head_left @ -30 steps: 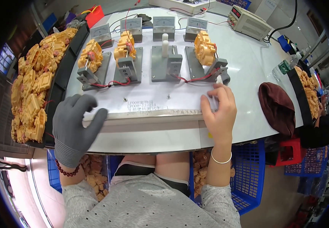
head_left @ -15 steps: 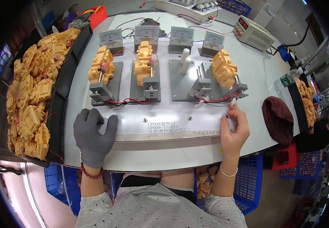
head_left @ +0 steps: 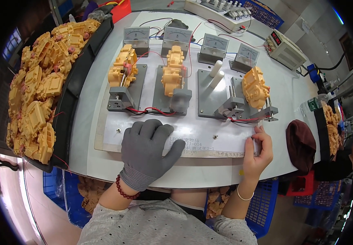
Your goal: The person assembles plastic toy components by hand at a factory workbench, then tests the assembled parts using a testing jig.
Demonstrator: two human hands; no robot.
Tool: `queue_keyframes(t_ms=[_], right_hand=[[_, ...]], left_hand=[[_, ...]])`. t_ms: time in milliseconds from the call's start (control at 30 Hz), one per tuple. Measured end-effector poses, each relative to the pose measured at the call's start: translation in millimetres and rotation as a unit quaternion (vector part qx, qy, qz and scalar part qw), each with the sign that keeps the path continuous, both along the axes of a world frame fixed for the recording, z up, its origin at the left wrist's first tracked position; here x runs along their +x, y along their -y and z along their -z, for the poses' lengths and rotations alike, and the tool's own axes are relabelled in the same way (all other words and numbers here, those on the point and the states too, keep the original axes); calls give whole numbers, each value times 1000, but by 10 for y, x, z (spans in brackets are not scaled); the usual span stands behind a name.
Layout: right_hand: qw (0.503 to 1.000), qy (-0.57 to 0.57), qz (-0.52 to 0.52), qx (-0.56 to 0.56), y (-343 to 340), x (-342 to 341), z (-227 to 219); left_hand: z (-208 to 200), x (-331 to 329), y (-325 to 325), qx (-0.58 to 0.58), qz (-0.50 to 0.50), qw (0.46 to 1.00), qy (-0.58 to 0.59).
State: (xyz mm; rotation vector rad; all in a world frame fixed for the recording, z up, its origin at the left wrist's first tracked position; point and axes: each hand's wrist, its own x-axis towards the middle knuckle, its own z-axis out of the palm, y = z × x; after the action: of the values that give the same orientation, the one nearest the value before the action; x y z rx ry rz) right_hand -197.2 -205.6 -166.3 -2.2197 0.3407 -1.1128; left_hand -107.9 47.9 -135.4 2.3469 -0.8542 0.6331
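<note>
Left hand (head_left: 153,149), spread and empty, hides board lettering (head_left: 201,143); right hand (head_left: 259,150), grip unclear, sits curled near brown cloth (head_left: 301,146).

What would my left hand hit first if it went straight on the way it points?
Likely the red and black wires along the front of the second stand from the left. Depth is unclear from this view, so your left hand might pass above them and meet the stand instead.
</note>
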Motion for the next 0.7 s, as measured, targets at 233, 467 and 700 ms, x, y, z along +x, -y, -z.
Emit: queue_keyframes(t_ms=[233, 467, 700], right_hand=[[1000, -2, 3, -5, 21, -19, 3], [1000, -3, -2, -14, 14, -4, -7], [1000, -5, 3, -13, 20, -35, -21]], left_hand=[[-2, 109, 5, 1, 42, 999, -3], [-45, 57, -75, -62, 60, 996, -30], [-354, 521, -556, -167, -75, 975, -126]])
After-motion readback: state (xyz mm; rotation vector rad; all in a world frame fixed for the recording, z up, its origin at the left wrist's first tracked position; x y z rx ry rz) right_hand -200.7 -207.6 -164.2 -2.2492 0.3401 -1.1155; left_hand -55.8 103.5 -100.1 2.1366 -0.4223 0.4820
